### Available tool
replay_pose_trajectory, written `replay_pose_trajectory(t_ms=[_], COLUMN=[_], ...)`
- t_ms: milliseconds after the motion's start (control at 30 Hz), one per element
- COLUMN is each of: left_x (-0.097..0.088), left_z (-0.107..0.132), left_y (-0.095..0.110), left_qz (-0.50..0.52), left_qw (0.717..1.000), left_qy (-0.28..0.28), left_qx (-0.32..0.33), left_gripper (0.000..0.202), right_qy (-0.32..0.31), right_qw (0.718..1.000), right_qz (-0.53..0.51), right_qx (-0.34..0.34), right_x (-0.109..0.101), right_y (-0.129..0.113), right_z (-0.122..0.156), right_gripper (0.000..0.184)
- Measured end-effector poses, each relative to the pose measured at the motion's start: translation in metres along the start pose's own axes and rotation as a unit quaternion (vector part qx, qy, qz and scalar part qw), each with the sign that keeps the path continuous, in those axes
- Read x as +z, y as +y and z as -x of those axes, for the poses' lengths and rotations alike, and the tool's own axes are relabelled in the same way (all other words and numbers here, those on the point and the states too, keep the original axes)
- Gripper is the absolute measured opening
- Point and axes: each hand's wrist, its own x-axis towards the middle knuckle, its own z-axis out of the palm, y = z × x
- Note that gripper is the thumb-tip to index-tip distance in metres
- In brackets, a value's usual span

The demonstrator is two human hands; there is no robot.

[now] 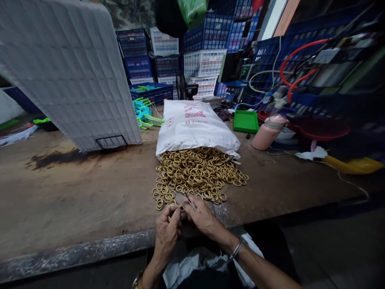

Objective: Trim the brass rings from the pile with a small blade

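Note:
Both hands are close together at the table's front edge, just before a heap of brass-coloured rings. My left hand is closed, thumb against fingers, around a brass-coloured ring that mostly hides behind them. Pinched in my right hand is a thin, pointed tool with a light shaft; its exact kind cannot be made out. The fingertips of the two hands nearly meet. Behind them, the rings spill from the open mouth of a white woven sack with red print.
A tall grey-white padded panel stands at left on the wooden table. Turquoise and green plastic pieces lie behind it. To the right are a green tray, a pink bottle and a red dish. Stacked crates rise behind.

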Motion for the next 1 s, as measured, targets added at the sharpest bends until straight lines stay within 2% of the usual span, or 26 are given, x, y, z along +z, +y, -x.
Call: replay_pose_trajectory(t_ms=[100,167,300,433,633,700,800,900,1000], left_x=[0.001,0.001,0.0,-0.001,-0.001,-0.001,0.0,0.0,0.0], left_z=[0.001,0.001,0.0,-0.001,0.002,0.003,0.001,-0.001,-0.002], left_y=[0.0,0.0,-0.004,-0.008,-0.003,-0.001,-0.002,-0.005,-0.008], left_qz=[-0.009,-0.007,0.048,0.083,0.135,0.16,0.176,0.179,0.16], left_qw=[1.0,0.999,0.994,0.989,0.982,0.977,0.974,0.976,0.98], left_qy=[-0.01,-0.031,-0.079,-0.1,-0.116,-0.117,-0.111,-0.097,-0.089], left_qx=[0.021,0.004,-0.058,-0.067,-0.07,-0.084,-0.089,-0.083,-0.077], left_gripper=[0.029,0.028,0.029,0.029,0.028,0.029,0.031,0.032,0.032], right_qy=[-0.015,-0.008,0.035,0.049,0.011,0.027,0.044,0.011,-0.019], right_qw=[0.996,0.993,0.998,0.998,1.0,0.999,0.99,0.971,0.949], right_qz=[-0.072,-0.087,-0.022,0.047,-0.006,0.029,0.135,0.231,0.302], right_qx=[0.058,0.077,0.046,0.013,0.026,0.024,-0.014,-0.064,-0.086], right_x=[0.002,0.002,0.002,0.0,-0.004,-0.004,-0.004,-0.005,-0.005], right_y=[0.005,0.007,0.006,0.001,0.002,0.005,0.009,0.009,0.008], right_z=[-0.001,-0.002,-0.004,-0.003,-0.004,-0.004,0.0,0.007,0.013], right_gripper=[0.027,0.024,0.016,0.017,0.018,0.019,0.02,0.014,0.021])
